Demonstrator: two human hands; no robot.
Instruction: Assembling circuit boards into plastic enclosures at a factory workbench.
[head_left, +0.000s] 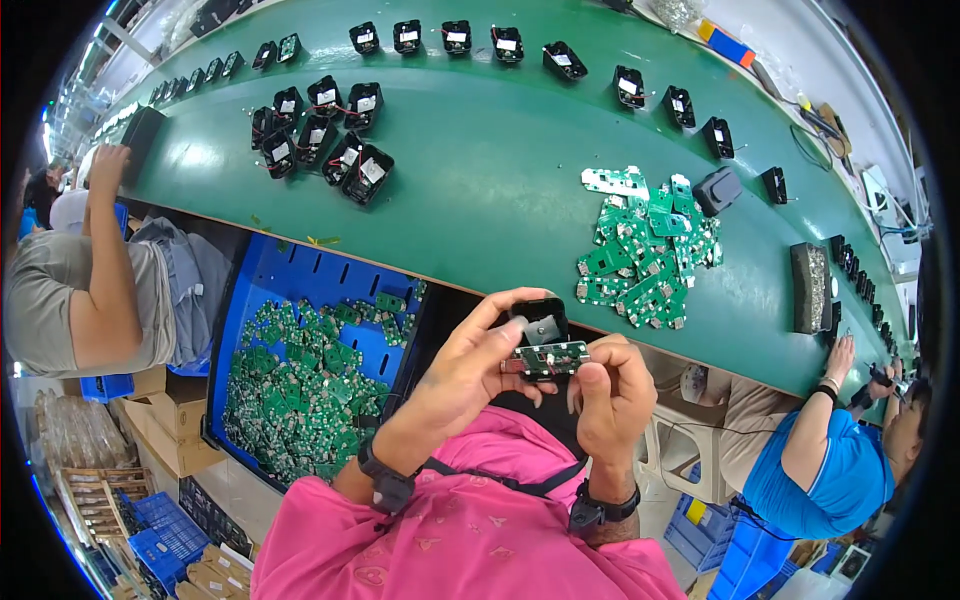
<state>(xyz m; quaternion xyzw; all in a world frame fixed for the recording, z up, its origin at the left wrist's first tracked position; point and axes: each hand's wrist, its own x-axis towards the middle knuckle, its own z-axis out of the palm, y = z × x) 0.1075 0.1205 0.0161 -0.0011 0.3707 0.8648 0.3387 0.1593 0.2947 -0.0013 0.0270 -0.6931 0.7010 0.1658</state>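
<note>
Close to the front edge of the green bench (480,230), my left hand (465,355) is closed around a small black plastic housing (546,312), its open side facing up. A green circuit board (550,357) with small components lies across the near side of the housing. My right hand (615,390) pinches the board's right end between thumb and fingers. The left fingers also reach the board's left end, where something reddish shows. Whether the board is joined to the housing by wires cannot be made out.
A pile of green circuit boards (645,250) lies to the right, a closed black housing (717,190) beside it. Several open housings (318,135) cluster at left; others line the far side. A blue crate (330,262) holds more boards. People sit at left and right.
</note>
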